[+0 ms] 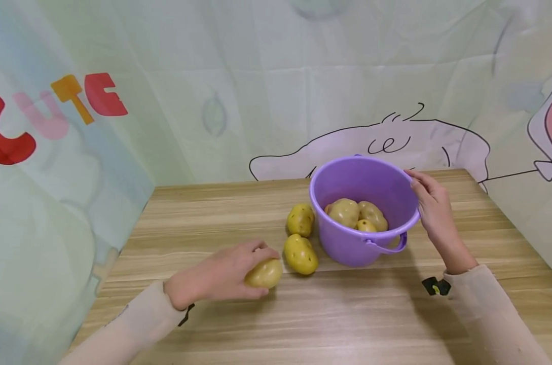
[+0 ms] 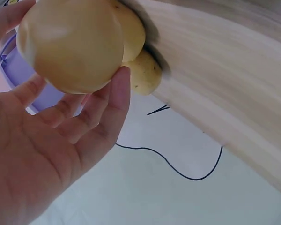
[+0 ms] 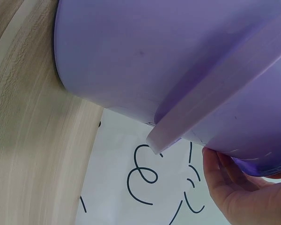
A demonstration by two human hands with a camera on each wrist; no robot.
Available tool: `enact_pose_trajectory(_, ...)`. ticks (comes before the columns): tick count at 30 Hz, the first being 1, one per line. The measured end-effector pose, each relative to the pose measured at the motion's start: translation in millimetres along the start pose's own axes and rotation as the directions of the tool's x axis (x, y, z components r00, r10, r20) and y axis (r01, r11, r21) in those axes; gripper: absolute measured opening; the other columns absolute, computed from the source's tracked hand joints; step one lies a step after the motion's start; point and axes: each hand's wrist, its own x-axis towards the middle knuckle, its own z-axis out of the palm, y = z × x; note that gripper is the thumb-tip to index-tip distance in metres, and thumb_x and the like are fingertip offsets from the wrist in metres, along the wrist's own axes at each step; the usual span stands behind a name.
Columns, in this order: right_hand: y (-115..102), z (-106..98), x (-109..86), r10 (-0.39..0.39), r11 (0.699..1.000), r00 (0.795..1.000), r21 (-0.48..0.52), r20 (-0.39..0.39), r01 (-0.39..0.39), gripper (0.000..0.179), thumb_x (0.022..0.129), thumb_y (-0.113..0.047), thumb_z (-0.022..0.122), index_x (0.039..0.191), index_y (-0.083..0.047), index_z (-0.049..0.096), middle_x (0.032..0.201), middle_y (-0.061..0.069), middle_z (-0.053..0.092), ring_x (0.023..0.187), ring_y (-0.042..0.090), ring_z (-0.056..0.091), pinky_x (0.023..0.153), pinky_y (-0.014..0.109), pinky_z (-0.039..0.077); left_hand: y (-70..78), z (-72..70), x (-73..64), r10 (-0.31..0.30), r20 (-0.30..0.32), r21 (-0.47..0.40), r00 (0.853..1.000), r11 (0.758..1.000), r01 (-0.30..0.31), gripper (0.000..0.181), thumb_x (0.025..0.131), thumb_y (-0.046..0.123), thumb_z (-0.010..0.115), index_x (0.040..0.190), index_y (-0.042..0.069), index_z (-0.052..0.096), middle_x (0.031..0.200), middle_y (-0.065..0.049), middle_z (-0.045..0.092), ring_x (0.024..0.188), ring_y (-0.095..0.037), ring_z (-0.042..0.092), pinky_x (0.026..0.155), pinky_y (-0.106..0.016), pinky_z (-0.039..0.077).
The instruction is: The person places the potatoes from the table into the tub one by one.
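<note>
In the head view my left hand (image 1: 227,271) grips a pale potato (image 1: 266,274) between thumb and fingers, close over the table. The left wrist view shows that potato (image 2: 72,44) large, with the fingertips curled around its side. Two yellower potatoes, one nearer (image 1: 300,254) and one farther (image 1: 300,220), lie on the table just left of a purple bucket (image 1: 348,248). Inside the bucket rest several potatoes (image 1: 344,212). My right hand (image 1: 435,205) holds the bucket's right rim, its thumb and fingers pinching the edge, also seen in the right wrist view.
The bucket's purple handle (image 1: 394,247) hangs down on its near side. The wood-grain table (image 1: 203,218) ends at a cloth backdrop (image 1: 266,101) with cartoon drawings, which also covers the left and right sides.
</note>
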Motion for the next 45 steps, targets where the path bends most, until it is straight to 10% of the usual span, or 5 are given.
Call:
enact_pose_trajectory(21, 1, 1, 1.0, -0.001, 1.0, 1.0, 0.014, -0.008, 0.001, 0.043, 0.108, -0.021, 0.042, 0.141, 0.006, 0.05, 0.124, 0.009, 0.058, 0.103, 0.006, 0.056, 0.084, 0.013, 0.046, 7.7, -22.0, 20.5, 0.156, -0.093, 0.08, 0.983, 0.986, -0.149, 0.059, 0.085, 0.038, 0.076, 0.135, 0.013, 0.057, 0.116, -0.004, 0.055, 0.094, -0.013, 0.054, 0.08, -0.03, 0.051)
enact_pose_trajectory(45, 1, 0, 0.7, -0.012, 1.0, 1.0, 0.012, -0.016, 0.012, 0.042, 0.108, -0.019, 0.042, 0.139, 0.006, 0.052, 0.121, 0.005, 0.06, 0.102, 0.005, 0.055, 0.084, 0.013, 0.045, 22.1, -52.7, 49.8, 0.197, -0.172, 0.048, 0.965, 0.98, -0.191, 0.056, 0.087, 0.036, 0.074, 0.136, 0.015, 0.057, 0.118, -0.004, 0.052, 0.095, -0.012, 0.052, 0.076, -0.026, 0.05)
